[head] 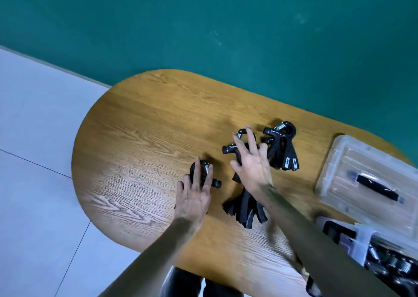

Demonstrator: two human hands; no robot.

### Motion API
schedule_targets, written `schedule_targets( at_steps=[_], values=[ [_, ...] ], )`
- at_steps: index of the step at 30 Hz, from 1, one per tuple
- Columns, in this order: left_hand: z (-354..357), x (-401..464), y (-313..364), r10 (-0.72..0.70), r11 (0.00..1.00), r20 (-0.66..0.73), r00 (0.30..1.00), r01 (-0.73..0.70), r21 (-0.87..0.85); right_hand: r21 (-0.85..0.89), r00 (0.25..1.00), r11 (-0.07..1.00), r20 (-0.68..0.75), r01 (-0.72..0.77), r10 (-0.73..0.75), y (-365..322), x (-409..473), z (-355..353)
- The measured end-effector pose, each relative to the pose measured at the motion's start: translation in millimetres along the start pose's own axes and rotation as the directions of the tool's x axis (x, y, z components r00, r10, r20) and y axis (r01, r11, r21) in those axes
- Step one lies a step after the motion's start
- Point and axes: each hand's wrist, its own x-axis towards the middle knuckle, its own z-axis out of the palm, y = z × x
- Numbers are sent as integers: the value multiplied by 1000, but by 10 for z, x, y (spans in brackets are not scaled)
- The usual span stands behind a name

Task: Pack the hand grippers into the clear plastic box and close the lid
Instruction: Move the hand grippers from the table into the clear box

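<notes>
Several black hand grippers with steel springs lie on the wooden table (140, 138). My left hand (194, 192) rests flat, fingers apart, on one hand gripper (216, 183) at the left. My right hand (251, 161) is spread over a second hand gripper (230, 149), fingers extended and not closed round it. Beneath my right forearm, black handles (242, 208) fan out. A further bunch of hand grippers (282, 147) lies just right of my right hand. The clear lid (352, 172) with a black handle lies at the right. The clear plastic box (364, 242) at the bottom right holds several grippers.
A green wall runs behind the table. Pale floor tiles (34, 138) lie to the left of the table's rounded end. The box and lid crowd the table's right side, partly cut off by the frame edge.
</notes>
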Motion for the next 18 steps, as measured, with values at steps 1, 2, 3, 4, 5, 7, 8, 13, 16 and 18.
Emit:
schedule_targets(
  at_steps=[1,2,3,4,5,7,8,13,16,18],
  values=[
    [-68,-43,2,-13,1000,-7,1000,13,7,4,1000,1000,-1,-18,18,-17,-107,-80],
    [-122,-71,7,-25,1000,-13,1000,25,3,3,999,999,-3,-35,35,-25,-208,-139],
    [-224,-118,32,-31,1000,-28,999,31,-5,1,999,999,-12,-52,52,-38,-333,-217],
    [-325,-161,66,-31,1000,-38,999,31,-4,2,998,998,-22,-66,66,-48,-463,-281],
    [-418,-202,113,-27,1000,-40,999,27,1,6,996,997,-35,-81,81,-57,-602,-340],
    [-524,-258,217,-11,1000,-34,999,11,4,28,992,994,-55,-110,111,-70,-859,-425],
    [-580,-291,286,-5,1000,-44,999,5,1,34,989,991,-65,-129,131,-73,-986,-474],
    [-753,-482,708,40,999,-69,997,-39,18,71,967,971,-96,-229,235,-31,-1550,-683],
    [-795,-636,992,82,996,-89,993,-79,33,115,947,957,-154,-265,281,51,-1874,-754],
    [-773,-761,1147,95,995,-79,992,-94,14,142,935,948,-179,-284,307,141,-2053,-776]
  ],
)
